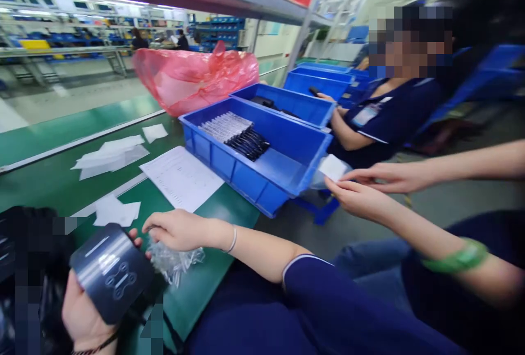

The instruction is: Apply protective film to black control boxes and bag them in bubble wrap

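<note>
Black device (117, 275) lies tilted in the left hand (88, 311), its grip closed around the sides. The right hand's (174, 229) grip, fingers curled, is at clear pieces (176, 262) on the tabletop (217, 267); whether it holds any, I cannot tell.

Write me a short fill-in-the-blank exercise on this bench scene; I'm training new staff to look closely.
The bin holding the rows of packets is coloured ____.
The printed sheet lies on a table coloured ____.
The hand holding the dark curved part is the person's ____ one.

Missing words: blue; green; left
</note>
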Demonstrator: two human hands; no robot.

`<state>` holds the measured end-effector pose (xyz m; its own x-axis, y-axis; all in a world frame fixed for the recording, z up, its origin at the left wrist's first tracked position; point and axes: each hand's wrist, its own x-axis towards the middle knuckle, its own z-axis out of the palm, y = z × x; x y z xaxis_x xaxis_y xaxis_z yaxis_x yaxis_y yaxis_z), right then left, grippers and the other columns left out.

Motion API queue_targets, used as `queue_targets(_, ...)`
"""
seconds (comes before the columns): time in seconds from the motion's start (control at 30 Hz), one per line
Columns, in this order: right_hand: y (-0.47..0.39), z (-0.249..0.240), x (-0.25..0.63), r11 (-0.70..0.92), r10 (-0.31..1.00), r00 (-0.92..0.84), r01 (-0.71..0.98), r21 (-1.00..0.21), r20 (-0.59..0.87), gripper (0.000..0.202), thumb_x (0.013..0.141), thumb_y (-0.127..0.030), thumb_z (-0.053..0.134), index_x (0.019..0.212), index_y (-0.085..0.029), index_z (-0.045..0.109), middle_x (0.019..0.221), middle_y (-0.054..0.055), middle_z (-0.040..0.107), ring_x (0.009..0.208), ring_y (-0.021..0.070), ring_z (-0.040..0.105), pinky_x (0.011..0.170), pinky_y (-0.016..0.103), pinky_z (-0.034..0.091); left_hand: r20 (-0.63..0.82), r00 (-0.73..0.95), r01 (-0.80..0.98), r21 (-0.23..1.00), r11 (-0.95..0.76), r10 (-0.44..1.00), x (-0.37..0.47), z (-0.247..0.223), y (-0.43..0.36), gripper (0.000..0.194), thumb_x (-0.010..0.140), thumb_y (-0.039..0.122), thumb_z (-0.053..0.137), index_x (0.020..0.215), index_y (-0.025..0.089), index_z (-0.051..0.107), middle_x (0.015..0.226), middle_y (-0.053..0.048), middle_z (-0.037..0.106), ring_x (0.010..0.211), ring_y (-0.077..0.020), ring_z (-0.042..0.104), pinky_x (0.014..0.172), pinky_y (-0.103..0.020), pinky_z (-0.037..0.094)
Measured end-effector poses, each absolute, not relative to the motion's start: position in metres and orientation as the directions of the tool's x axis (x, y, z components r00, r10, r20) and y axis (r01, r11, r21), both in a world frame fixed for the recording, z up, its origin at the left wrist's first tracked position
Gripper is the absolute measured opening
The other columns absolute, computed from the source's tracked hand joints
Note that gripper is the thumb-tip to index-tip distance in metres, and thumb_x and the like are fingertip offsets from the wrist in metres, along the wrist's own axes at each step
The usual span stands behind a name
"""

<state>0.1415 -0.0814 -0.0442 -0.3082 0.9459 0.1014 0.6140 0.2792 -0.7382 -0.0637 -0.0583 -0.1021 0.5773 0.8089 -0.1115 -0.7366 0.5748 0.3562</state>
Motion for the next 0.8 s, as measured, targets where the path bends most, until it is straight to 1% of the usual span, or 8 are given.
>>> queue_targets(0.07,-0.079,-0.049,0.142,0.289,0.944,-0.31,0.6,-0.746,0.116,0.021,0.095,-0.019,0.042,0.11,-0.017,0.057,0.097,0.005,0.067,0.085,0.0167,0.063,0.074,0.026,0.045,-0.046,0.539,-0.775,0.364,0.517,0.841,-0.066,-0.111,-0.054,0.056,0.096,0.052,0.039,0.147,0.028,0.036,0.129,-0.012,0.061,0.111,-0.0305,0.063,0.105,-0.059,0.04)
queue_targets(0.13,-0.077,-0.053,0.143,0.297,0.941,-0.315,0.581,-0.758,0.127,0.021,0.095,-0.018,0.043,0.11,-0.017,0.058,0.092,0.004,0.067,0.079,0.0156,0.063,0.07,0.025,0.045,0.025,0.562,-0.778,0.355,0.518,0.827,-0.068,-0.116,-0.05,0.058,0.097,0.052,0.033,0.149,0.025,0.031,0.133,-0.016,0.057,0.116,-0.0337,0.06,0.104,-0.061,0.039)
queue_targets(0.2,-0.075,-0.054,0.143,0.282,0.944,-0.307,0.565,-0.775,0.12,0.02,0.094,-0.016,0.044,0.109,-0.018,0.058,0.086,0.003,0.066,0.073,0.0143,0.062,0.067,0.025,0.044,0.09,0.598,-0.772,0.333,0.542,0.796,-0.069,-0.119,-0.047,0.059,0.098,0.053,0.028,0.149,0.024,0.031,0.135,-0.019,0.054,0.119,-0.0348,0.057,0.104,-0.062,0.039)
queue_targets(0.33,-0.068,-0.054,0.141,0.246,0.949,-0.303,0.546,-0.801,0.085,0.021,0.093,-0.014,0.044,0.109,-0.016,0.058,0.078,0.001,0.064,0.067,0.0129,0.06,0.064,0.024,0.044,0.188,0.648,-0.755,0.286,0.59,0.738,-0.07,-0.121,-0.045,0.062,0.098,0.056,0.02,0.148,0.023,0.035,0.139,-0.019,0.051,0.125,-0.0352,0.051,0.102,-0.061,0.04)
queue_targets(0.47,-0.057,-0.059,0.142,0.274,0.944,-0.312,0.565,-0.779,0.106,0.023,0.094,-0.017,0.044,0.111,-0.017,0.059,0.083,0.002,0.066,0.07,0.0143,0.06,0.065,0.025,0.044,0.188,0.667,-0.741,0.271,0.615,0.721,-0.071,-0.121,-0.046,0.065,0.098,0.058,0.015,0.149,0.022,0.033,0.144,-0.02,0.043,0.128,-0.0374,0.047,0.101,-0.062,0.04)
queue_targets(0.57,-0.049,-0.065,0.145,0.292,0.939,-0.323,0.566,-0.771,0.118,0.024,0.094,-0.018,0.042,0.112,-0.018,0.059,0.09,0.004,0.067,0.076,0.0151,0.062,0.069,0.026,0.045,0.185,0.67,-0.738,0.268,0.619,0.719,-0.071,-0.119,-0.047,0.065,0.097,0.059,0.014,0.148,0.024,0.034,0.145,-0.018,0.043,0.128,-0.0371,0.047,0.103,-0.063,0.037)
queue_targets(0.7,-0.042,-0.069,0.146,0.301,0.935,-0.333,0.573,-0.762,0.119,0.025,0.095,-0.017,0.04,0.111,-0.017,0.058,0.088,0.004,0.067,0.079,0.0161,0.063,0.071,0.027,0.046,0.196,0.682,-0.728,0.267,0.631,0.705,-0.068,-0.115,-0.047,0.069,0.096,0.06,0.011,0.147,0.021,0.038,0.145,-0.018,0.043,0.128,-0.0356,0.048,0.105,-0.059,0.037)
queue_targets(0.8,-0.037,-0.069,0.146,0.307,0.932,-0.344,0.582,-0.753,0.114,0.025,0.095,-0.019,0.039,0.111,-0.017,0.058,0.089,0.004,0.068,0.079,0.0163,0.063,0.07,0.028,0.046,0.192,0.695,-0.716,0.275,0.641,0.693,-0.066,-0.113,-0.046,0.073,0.096,0.061,0.009,0.146,0.018,0.038,0.146,-0.019,0.04,0.129,-0.0359,0.047,0.105,-0.058,0.038)
